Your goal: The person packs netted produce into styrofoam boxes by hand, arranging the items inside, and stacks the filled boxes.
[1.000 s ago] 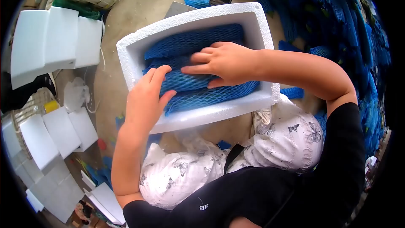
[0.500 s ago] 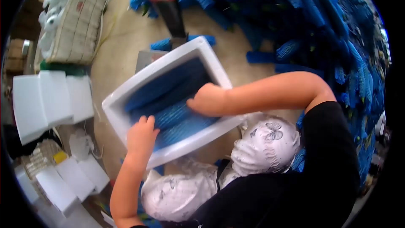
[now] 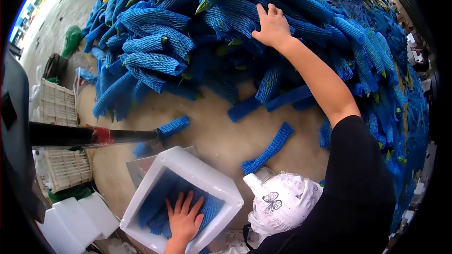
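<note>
My left hand (image 3: 184, 221) rests inside a white foam box (image 3: 202, 171), fingers spread over the blue net-wrapped pieces (image 3: 214, 207) in it. The box sits tilted in front of my knees, partly on a metal plate (image 3: 134, 169). My right arm stretches forward to a large heap of long vegetables in blue foam net sleeves (image 3: 157, 19), some with green tips showing. At the heap's upper middle, my right hand (image 3: 273, 26) lies over the sleeved vegetables with its fingers apart. Whether it presses on one I cannot tell.
A black post (image 3: 132, 136) with red tape rises left of the box. Single blue sleeved pieces (image 3: 268, 150) lie on the tan floor between box and heap. White foam lids or boxes (image 3: 80, 221) and a cream plastic crate (image 3: 59, 101) stand at left.
The view has swung toward the heap. My right hand has left the box and reached forward to the heap. My left hand has moved from the box's edge onto the pieces inside.
</note>
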`<state>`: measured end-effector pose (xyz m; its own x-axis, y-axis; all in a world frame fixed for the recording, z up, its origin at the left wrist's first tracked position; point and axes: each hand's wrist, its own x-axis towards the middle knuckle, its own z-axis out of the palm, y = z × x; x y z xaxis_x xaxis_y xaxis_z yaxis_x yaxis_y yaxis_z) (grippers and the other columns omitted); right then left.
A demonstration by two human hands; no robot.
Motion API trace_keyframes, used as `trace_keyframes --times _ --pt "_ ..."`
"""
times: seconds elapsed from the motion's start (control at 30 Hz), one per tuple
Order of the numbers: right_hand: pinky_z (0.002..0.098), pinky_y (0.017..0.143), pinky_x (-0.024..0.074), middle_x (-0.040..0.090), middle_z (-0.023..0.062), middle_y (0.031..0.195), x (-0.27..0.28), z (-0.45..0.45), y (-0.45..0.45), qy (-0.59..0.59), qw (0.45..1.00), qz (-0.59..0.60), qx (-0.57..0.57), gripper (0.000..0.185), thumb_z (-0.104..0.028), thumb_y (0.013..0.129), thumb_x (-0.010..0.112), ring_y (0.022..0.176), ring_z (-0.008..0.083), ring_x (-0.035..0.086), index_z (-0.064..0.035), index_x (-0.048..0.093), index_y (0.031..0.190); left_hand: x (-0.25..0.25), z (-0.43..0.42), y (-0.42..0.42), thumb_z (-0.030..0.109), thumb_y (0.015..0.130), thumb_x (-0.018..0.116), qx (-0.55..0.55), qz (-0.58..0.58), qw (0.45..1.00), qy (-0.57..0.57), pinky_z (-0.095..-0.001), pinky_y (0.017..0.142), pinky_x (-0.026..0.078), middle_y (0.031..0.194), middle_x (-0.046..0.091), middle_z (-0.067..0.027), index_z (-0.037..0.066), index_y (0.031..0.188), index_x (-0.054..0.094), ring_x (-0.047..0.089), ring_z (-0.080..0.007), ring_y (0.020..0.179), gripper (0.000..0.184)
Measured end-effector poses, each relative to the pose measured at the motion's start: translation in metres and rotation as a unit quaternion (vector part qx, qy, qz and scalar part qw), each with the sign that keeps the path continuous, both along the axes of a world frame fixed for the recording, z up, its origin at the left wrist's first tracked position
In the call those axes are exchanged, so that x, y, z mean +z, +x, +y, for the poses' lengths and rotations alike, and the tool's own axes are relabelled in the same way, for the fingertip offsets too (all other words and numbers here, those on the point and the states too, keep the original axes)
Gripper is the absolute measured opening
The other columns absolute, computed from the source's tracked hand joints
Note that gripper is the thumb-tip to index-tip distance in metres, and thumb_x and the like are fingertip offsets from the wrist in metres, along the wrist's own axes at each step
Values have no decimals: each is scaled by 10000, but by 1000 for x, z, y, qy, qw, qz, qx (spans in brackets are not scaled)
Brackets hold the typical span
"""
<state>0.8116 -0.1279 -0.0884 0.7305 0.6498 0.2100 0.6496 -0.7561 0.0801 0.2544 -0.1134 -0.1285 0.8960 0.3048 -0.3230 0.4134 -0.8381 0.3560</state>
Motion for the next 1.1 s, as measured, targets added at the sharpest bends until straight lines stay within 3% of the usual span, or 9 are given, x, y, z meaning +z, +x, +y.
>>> trace_keyframes --times 0.07,0.23,0.37,0.57,0.67,0.8,0.93,1.0,1.1 --pt "457 1016 405 408 222 1326 -11 -16 -11 15 993 -81 85 833 -272 723 727 1205 387 427 -61 343 1431 1 -2 -4 351 797 622 3 2 1000 -10 -676 1083 111 1398 454 -73 262 1244 603 352 -333 1322 456" --pt "461 1011 384 473 224 1250 -5 30 -5 46 991 -102 71 884 -475 736 721 1163 378 463 -46 350 1414 -3 2 -1 372 790 619 0 6 1000 -12 -685 1071 121 1391 457 -79 260 1219 620 362 -335 1309 444" --pt "447 993 393 520 220 1249 0 72 13 -33 998 -37 37 1069 -607 595 777 1181 362 494 -1 352 1367 -3 3 -2 362 787 618 3 13 1000 -15 -680 1068 143 1389 461 -62 279 1242 598 366 -325 1305 463" --pt "386 983 433 506 224 1262 12 41 3 -99 986 131 -19 1079 -467 605 795 1175 334 513 -24 257 1428 -1 -4 -3 362 799 602 13 -7 1000 6 -659 1080 155 1398 457 -40 303 1259 584 368 -293 1312 464" --pt "492 979 400 420 204 1309 -10 78 -15 -94 992 -71 -41 1185 -396 603 819 1163 380 476 -52 118 1494 -2 -3 -3 363 802 598 21 -5 1000 10 -655 1083 150 1403 456 -31 308 1265 581 368 -280 1315 467" --pt "501 837 425 463 133 1200 -36 96 7 -57 971 -228 -35 805 -178 683 763 1067 324 498 -100 325 1353 -1 -4 -3 362 818 587 14 -7 1000 14 -650 1086 149 1416 447 -21 314 1275 575 364 -259 1326 460" --pt "487 862 463 483 119 1228 -14 102 -5 -37 995 -65 -67 809 -227 653 785 1126 343 515 -123 358 1331 -4 2 -2 337 827 595 24 -43 998 30 -625 1083 196 1410 457 -19 309 1276 575 377 -243 1322 450" --pt "467 928 462 505 167 1259 6 67 -20 9 998 55 -28 840 -335 635 788 1142 361 535 -99 379 1329 1 -1 -2 307 819 610 19 -72 997 29 -606 1079 235 1395 473 -24 297 1273 578 397 -247 1310 455" --pt "394 977 430 500 210 1279 -13 -34 -37 165 964 200 54 942 -301 589 762 1157 369 528 -62 319 1385 1 -3 -2 319 816 611 16 -81 996 41 -603 1085 225 1396 471 -30 292 1274 576 388 -252 1320 461"
